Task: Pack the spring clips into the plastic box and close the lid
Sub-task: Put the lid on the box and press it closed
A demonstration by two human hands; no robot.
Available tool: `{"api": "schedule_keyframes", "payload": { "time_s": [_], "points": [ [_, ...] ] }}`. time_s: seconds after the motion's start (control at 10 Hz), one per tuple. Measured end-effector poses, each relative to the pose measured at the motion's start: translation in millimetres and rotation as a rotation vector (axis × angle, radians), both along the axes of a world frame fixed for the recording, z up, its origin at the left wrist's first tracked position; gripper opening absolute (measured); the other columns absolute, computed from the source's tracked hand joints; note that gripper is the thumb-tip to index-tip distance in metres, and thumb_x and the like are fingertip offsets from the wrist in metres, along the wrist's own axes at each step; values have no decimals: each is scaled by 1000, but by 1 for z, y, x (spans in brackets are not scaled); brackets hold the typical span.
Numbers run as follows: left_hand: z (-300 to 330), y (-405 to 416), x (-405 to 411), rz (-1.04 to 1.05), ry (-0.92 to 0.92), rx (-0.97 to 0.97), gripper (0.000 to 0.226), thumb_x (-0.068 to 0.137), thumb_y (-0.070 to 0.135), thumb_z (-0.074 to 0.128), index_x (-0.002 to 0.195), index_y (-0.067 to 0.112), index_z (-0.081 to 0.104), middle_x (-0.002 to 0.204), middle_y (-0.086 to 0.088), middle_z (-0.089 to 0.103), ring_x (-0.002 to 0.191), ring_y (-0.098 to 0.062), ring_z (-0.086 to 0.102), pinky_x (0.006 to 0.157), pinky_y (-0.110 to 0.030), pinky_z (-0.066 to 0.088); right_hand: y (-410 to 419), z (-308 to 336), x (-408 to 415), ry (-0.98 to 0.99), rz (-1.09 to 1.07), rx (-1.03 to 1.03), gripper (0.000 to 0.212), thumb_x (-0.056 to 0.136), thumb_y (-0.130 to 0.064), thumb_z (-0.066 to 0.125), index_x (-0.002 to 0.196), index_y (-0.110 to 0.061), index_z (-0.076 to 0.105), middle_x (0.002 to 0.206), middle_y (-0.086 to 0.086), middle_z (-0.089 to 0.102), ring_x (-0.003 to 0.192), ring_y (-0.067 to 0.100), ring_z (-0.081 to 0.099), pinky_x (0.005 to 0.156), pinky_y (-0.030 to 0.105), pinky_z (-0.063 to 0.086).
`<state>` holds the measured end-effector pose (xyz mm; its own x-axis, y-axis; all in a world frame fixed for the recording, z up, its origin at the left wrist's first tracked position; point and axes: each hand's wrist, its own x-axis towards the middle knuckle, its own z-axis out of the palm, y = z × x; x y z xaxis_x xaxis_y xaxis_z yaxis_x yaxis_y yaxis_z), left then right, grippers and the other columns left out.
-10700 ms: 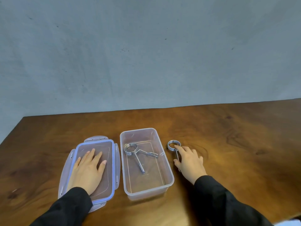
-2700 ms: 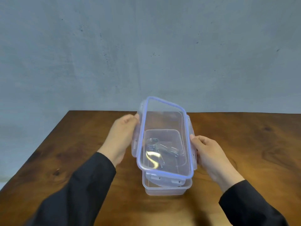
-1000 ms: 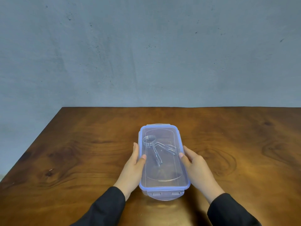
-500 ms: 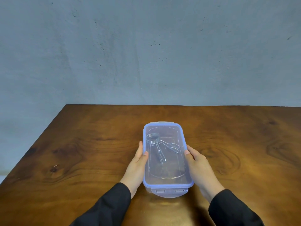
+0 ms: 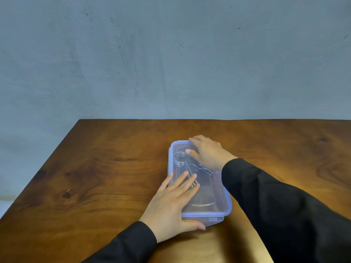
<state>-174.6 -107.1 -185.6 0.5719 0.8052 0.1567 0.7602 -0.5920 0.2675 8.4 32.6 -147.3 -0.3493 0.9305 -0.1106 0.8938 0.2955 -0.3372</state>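
The clear plastic box [image 5: 210, 196] stands lengthwise on the wooden table [image 5: 104, 168], with its blue-rimmed lid lying flat on top. Through the lid I see the metal spring clips [image 5: 179, 158] in the far half. My left hand [image 5: 171, 204] lies flat on the near left part of the lid, fingers spread, thumb curled against the near end beside the front latch [image 5: 213, 219]. My right hand [image 5: 207, 150] reaches across to the far end, its fingers hooked over the far edge and its thumb on the lid.
The table's left edge [image 5: 38, 171] runs diagonally close to the box's left. A grey wall [image 5: 171, 63] rises behind the table's far edge. My black right sleeve [image 5: 275, 205] covers the table to the box's right.
Both hands left the box's long sides. The left hand now lies on the lid with its thumb at the near end, and the right hand has gone to the far end.
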Motion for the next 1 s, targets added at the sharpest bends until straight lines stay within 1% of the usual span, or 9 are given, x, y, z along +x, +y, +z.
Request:
{"api": "schedule_keyframes", "payload": {
  "time_s": [0.1,0.2,0.3,0.4,0.6,0.7,0.8,0.9,1.0],
  "points": [
    [-8,2,0,-16,35,71,93,81,84,40,151,22,34,162,7,26,151,-10,6,120,-44,0,2,-9,-4,6,-31,106,59,101,-58,33,149,-24,43,151,-1,46,137,24,40,111,53,31],
    [-13,2,0,-47,60,169,80,88,76,41,145,20,44,156,5,41,149,-16,23,117,-50,10,2,-16,-8,3,-60,163,58,100,-59,31,145,-26,47,145,-1,52,132,23,45,106,52,34],
    [-23,2,0,-93,49,263,68,90,66,50,140,20,49,150,3,49,146,-20,31,114,-56,19,4,-17,-10,-13,-79,171,56,100,-60,30,141,-26,50,138,-1,57,125,22,49,104,51,35],
    [-29,3,-1,-121,32,325,64,90,59,58,139,20,48,148,3,52,145,-22,33,113,-60,22,6,-17,-11,-26,-86,166,56,100,-60,29,138,-26,52,133,-1,59,122,22,50,104,50,35],
    [-25,2,-2,-91,1,306,66,88,65,56,137,21,54,147,4,53,144,-17,36,113,-58,23,5,-20,-8,2,-82,169,57,101,-58,28,145,-27,49,143,-2,55,132,21,46,112,50,27],
    [-16,1,-5,-102,28,275,82,86,75,50,146,20,43,157,0,38,150,-20,22,116,-58,12,5,-15,4,256,-108,108,54,103,-52,35,150,-25,45,154,-4,46,143,18,36,120,48,21],
    [-10,-7,-21,-58,-73,192,80,94,66,41,156,18,23,165,-5,17,152,-23,11,120,-52,0,-7,17,25,614,-189,189,47,104,-42,46,146,-21,51,149,-3,51,139,12,44,116,44,34],
    [-28,-15,-59,83,-176,154,60,101,47,35,152,16,33,166,3,15,152,-17,11,122,-34,3,-39,89,55,885,-251,359,29,105,-30,50,130,-25,62,125,-8,68,115,7,62,98,33,48],
    [-61,-27,-113,189,79,253,59,101,52,12,125,16,53,150,8,49,152,-14,-2,119,-23,0,-89,180,99,1120,-129,637,27,103,-40,51,121,-25,63,112,1,72,98,24,70,87,36,55]
  ]
}}
